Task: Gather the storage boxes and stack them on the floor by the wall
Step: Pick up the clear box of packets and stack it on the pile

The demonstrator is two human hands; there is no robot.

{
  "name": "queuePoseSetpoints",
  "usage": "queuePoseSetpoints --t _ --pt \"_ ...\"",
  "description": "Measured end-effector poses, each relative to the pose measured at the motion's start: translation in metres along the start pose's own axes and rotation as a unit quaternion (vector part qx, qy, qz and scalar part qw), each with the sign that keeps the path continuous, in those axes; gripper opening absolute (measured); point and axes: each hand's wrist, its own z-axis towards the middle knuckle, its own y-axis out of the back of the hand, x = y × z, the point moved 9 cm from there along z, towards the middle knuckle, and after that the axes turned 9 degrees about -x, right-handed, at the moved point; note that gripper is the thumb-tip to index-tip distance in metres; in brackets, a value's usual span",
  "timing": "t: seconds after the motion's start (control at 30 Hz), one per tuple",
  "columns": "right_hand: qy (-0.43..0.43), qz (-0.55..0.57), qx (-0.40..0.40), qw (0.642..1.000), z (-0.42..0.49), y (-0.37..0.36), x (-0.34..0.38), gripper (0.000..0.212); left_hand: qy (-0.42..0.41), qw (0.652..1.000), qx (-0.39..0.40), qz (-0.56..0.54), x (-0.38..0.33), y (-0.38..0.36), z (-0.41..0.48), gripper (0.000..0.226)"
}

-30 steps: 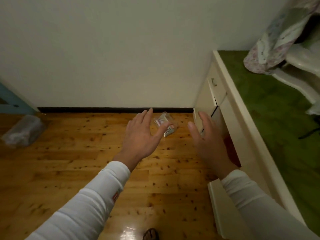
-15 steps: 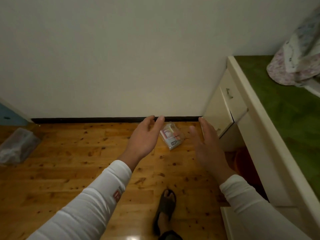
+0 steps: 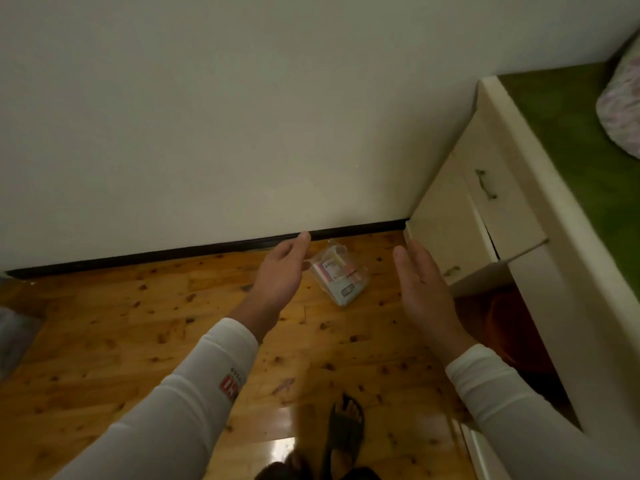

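Note:
A small clear storage box (image 3: 337, 276) with coloured packets inside lies on the wooden floor (image 3: 121, 323), close to the black skirting board of the white wall (image 3: 242, 116). My left hand (image 3: 282, 271) reaches out to the left of it, fingers straight, its fingertips overlapping the box's left edge in the view. My right hand (image 3: 420, 289) is stretched out to the right of the box, palm facing left, apart from it. Neither hand holds anything.
A cream cabinet (image 3: 485, 209) with a partly open drawer and a green top stands on the right against the wall. A clear plastic container (image 3: 14, 334) sits at the far left edge. My sandalled foot (image 3: 344, 424) is on the floor below.
The view has shifted left and closer to the wall, so the cabinet sits further right. Both hands stay outstretched on either side of the small box, which now lies nearer between them.

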Motion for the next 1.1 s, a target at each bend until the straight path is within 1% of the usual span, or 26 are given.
queuePoseSetpoints --t 0.07,0.2,0.27,0.33,0.37,0.47,0.5,0.7,0.8,0.93,1.1 --pt "-0.014 0.000 0.003 1.000 0.012 -0.012 -0.002 0.060 0.009 1.000 0.007 0.009 -0.004 -0.002 0.020 0.048" --pt "-0.038 0.007 -0.003 0.999 0.037 -0.030 -0.005 0.061 0.005 0.999 0.040 0.034 -0.012 -0.010 0.064 0.031" --pt "-0.054 0.007 -0.024 0.998 0.054 -0.038 -0.006 0.062 0.003 0.997 0.051 0.054 -0.016 -0.014 0.089 0.036" --pt "-0.069 0.008 -0.040 0.997 0.064 -0.045 -0.007 0.063 0.024 0.996 0.059 0.057 -0.012 -0.016 0.110 0.037" --pt "-0.076 0.013 -0.048 0.996 0.070 -0.051 -0.007 0.063 0.034 0.995 0.069 0.057 -0.011 -0.018 0.123 0.033" --pt "-0.110 0.035 -0.097 0.989 0.093 -0.069 -0.008 0.063 0.042 0.989 0.114 0.083 -0.015 -0.026 0.166 0.014" --pt "-0.121 0.039 -0.105 0.986 0.098 -0.076 -0.011 0.063 0.038 0.988 0.121 0.087 -0.015 -0.028 0.179 0.012" --pt "-0.175 0.067 -0.138 0.973 0.124 -0.102 -0.050 0.061 0.046 0.976 0.171 0.130 0.001 -0.054 0.236 0.017" --pt "-0.184 0.063 -0.152 0.969 0.137 -0.108 -0.073 0.060 0.065 0.970 0.193 0.137 0.018 -0.072 0.251 0.011" --pt "-0.198 0.074 -0.161 0.964 0.153 -0.124 -0.116 0.058 0.073 0.964 0.205 0.156 0.056 -0.095 0.271 0.012" --pt "-0.214 0.085 -0.166 0.959 0.175 -0.147 -0.180 0.058 0.082 0.957 0.209 0.185 0.105 -0.125 0.303 0.018"
